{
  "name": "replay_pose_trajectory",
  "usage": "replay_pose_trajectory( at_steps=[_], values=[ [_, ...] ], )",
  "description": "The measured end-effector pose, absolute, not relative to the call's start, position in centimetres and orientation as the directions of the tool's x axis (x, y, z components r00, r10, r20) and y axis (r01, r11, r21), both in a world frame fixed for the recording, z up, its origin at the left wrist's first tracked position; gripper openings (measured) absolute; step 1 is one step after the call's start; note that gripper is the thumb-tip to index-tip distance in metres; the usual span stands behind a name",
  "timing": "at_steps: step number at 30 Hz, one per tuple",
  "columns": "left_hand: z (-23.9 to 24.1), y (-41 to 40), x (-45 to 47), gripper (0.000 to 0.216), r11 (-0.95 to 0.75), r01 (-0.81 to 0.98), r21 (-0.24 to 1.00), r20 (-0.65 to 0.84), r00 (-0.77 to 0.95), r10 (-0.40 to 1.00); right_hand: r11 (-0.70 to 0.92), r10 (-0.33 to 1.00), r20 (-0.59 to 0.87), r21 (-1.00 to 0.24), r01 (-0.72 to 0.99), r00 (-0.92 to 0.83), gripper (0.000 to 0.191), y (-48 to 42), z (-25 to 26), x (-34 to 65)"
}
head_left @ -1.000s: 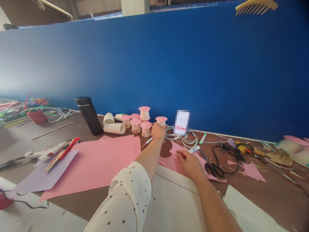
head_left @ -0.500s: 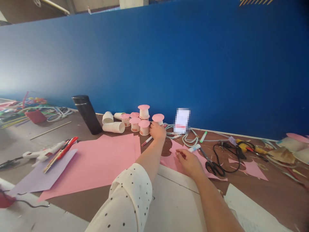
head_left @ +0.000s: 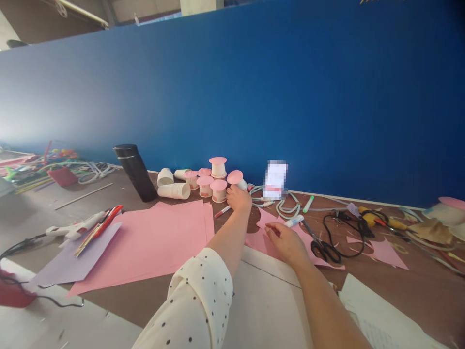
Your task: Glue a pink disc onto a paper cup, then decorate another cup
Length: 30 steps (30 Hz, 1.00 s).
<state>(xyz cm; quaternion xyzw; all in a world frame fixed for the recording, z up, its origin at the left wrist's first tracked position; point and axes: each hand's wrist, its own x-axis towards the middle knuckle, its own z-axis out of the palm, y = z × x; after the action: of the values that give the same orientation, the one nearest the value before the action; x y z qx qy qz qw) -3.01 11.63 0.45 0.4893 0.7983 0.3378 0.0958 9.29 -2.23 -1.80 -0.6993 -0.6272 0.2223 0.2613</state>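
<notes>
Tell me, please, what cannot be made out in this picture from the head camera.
In the head view:
Left hand's fingertips at the tilted cup: hidden behind the hand.
Right hand's contact with the pink paper: covered by the hand.
White panel's details: blocky blurring.
Page's print: too small and faint.
Red box's far side: cut off by the left edge.

The blue partition (head_left: 232, 97) closes off the far side. Just left of the left hand (head_left: 239, 199), the pink-topped cups (head_left: 219, 191) block a sideways path; farther left, the dark flask (head_left: 135, 172) stands tall. Over the flat pink sheets (head_left: 156, 242), a hand could pass from the near left. Coiled cable (head_left: 281, 209) obstructs the way beyond the right hand (head_left: 286, 242), with scissors (head_left: 319, 242) to its right.
</notes>
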Motion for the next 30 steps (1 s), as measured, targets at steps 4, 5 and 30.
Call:
replay_pose_trajectory(
  at_steps=[4,5,30],
  values=[
    [0.1,12.1,-3.0,0.042,0.294,0.695,0.656,0.16,-0.508,0.846,-0.074,0.993,0.026,-0.64,0.765,0.117,0.035,-2.3,-1.8,9.3],
    [0.0,12.2,-3.0,0.043,0.295,0.693,0.658,0.159,-0.511,0.845,-0.071,0.993,0.028,-0.641,0.764,0.116,0.035,-2.3,-1.8,9.3],
    [1.5,16.8,-2.0,0.059,0.499,0.402,0.768,-0.067,-0.724,0.686,-0.068,0.993,0.033,-0.593,0.802,0.109,0.031,-2.9,-1.2,8.7]
  ],
)
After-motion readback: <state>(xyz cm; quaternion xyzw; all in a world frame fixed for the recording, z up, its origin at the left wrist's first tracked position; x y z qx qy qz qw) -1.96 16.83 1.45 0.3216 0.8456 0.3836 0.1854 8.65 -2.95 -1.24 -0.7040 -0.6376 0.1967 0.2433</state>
